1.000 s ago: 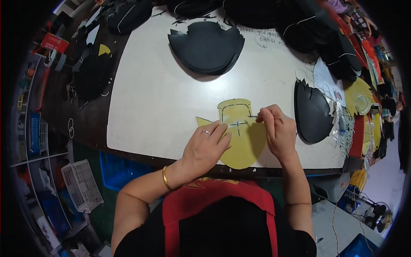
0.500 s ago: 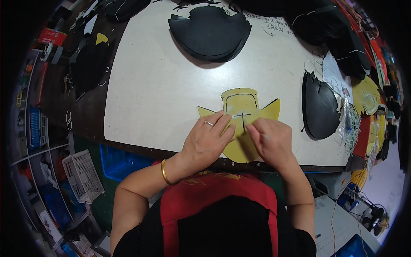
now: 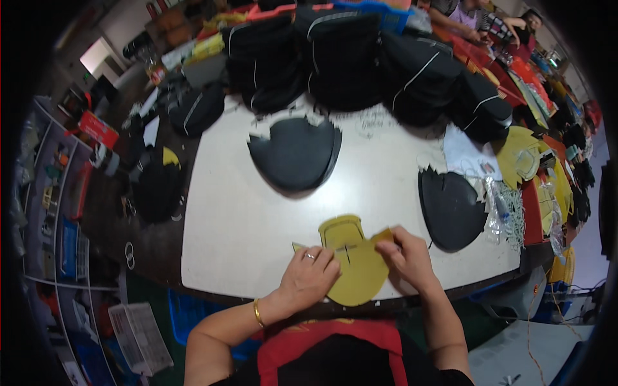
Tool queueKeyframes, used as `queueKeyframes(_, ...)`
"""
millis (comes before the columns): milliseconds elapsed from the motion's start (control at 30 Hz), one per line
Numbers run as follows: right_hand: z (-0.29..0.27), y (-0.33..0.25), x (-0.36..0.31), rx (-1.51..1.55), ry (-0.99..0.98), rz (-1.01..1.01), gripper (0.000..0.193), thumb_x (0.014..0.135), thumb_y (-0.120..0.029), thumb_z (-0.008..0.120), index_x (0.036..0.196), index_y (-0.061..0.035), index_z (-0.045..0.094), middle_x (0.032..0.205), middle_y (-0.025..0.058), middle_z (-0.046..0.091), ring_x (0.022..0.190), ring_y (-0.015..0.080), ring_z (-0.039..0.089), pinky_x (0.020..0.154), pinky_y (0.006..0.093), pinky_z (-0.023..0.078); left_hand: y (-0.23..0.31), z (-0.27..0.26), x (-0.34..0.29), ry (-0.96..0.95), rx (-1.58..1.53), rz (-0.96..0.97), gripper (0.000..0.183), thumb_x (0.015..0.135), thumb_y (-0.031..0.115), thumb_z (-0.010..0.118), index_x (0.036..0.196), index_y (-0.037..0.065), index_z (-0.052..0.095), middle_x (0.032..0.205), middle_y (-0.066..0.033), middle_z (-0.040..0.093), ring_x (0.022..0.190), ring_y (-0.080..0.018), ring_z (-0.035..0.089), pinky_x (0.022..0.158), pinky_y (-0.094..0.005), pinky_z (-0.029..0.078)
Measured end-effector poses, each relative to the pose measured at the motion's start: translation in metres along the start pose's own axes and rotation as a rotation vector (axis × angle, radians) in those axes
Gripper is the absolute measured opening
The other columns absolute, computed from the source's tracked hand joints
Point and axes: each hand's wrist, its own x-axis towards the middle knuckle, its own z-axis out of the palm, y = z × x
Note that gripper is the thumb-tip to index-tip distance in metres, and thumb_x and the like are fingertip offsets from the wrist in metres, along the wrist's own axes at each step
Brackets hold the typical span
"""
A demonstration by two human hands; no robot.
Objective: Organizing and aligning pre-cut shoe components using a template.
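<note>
A yellow sheet pattern piece [image 3: 356, 276], with a rounded bottom, a narrow top tab and dark slot lines, lies at the near edge of the white work board. My left hand [image 3: 311, 275] rests over its left side, fingers laid on the sheet and a pointed corner showing beyond them. With thumb and fingers my right hand [image 3: 407, 256] pinches the right-hand corner of the same piece, which is slightly raised. Whether anything lies under the yellow sheet is hidden. Farther off on the board is a stack of black cut pieces [image 3: 293, 154] with jagged top edges.
Another black stack [image 3: 452, 209] lies at the right, beside a plastic bag and pale threads [image 3: 512, 215]. Tall tied black bundles [image 3: 344, 61] line the far edge. More yellow patterns [image 3: 518, 157] are at the far right. Other people [image 3: 463, 19] sit beyond.
The view has tilted up, showing more of the far side. My right hand has left the cross-shaped slot and taken hold of the pattern's right corner. The left hand stays on the left side.
</note>
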Motion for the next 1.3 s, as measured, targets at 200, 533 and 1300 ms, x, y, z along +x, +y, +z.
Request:
queueKeyframes(200, -0.128, 0.076, 0.006, 0.119, 0.645, -0.036, 0.011, 0.099, -0.012, 0.064, 0.098, -0.0014, 0.063, 0.084, 0.0002, 0.062, 0.076, 0.0091, 0.055, 0.069, 0.0257, 0.047, -0.008, -0.101, 0.064, 0.161, -0.494, 0.192, 0.041, 0.081, 0.001, 0.073, 0.121, 0.009, 0.066, 0.113, -0.0115, 0.062, 0.106, -0.0321, 0.06, 0.089, -0.0414, 0.049)
queueKeyframes(533, -0.173, 0.086, 0.049, 0.116, 0.693, -0.102, 0.028, 0.104, -0.022, 0.057, 0.107, 0.0044, 0.065, 0.092, 0.003, 0.062, 0.084, 0.0128, 0.056, 0.078, 0.0292, 0.047, 0.08, -0.156, 0.093, 0.178, -2.186, 0.453, 0.017, 0.083, -0.001, 0.052, 0.084, 0.0, 0.069, 0.097, -0.0137, 0.058, 0.093, -0.0237, 0.055, 0.104, -0.0433, 0.039)
queueKeyframes(1300, -0.042, -0.011, -0.007, 0.052, -0.175, 0.278, 0.018, 0.098, -0.012, 0.061, 0.089, 0.0036, 0.062, 0.064, 0.0046, 0.06, 0.053, 0.0085, 0.055, 0.05, 0.0256, 0.043, -0.071, -0.072, 0.075, 0.257, -0.149, 0.106, 0.036, 0.079, -0.001, 0.068, 0.114, 0.004, 0.062, 0.114, -0.0156, 0.063, 0.109, -0.0369, 0.061, 0.097, -0.0461, 0.048)
